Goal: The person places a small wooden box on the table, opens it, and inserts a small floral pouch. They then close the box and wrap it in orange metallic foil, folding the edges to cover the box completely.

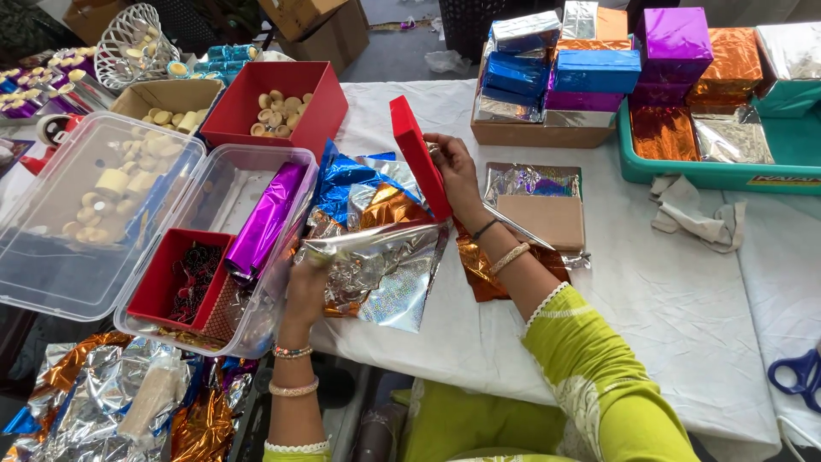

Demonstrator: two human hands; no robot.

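My right hand grips a flat red box and holds it up on edge above a sheet of silver foil. My left hand pinches the near left corner of that silver sheet, lifting it off the white tablecloth. Blue, orange and silver foil sheets lie crumpled under and behind the box. A brown cardboard box rests on another silver sheet just right of my right wrist.
A clear plastic container at left holds a purple foil roll and a small red tray. A red box of round pieces sits behind. Foil-wrapped boxes are stacked at back; a teal tray, grey cloth and blue scissors lie right.
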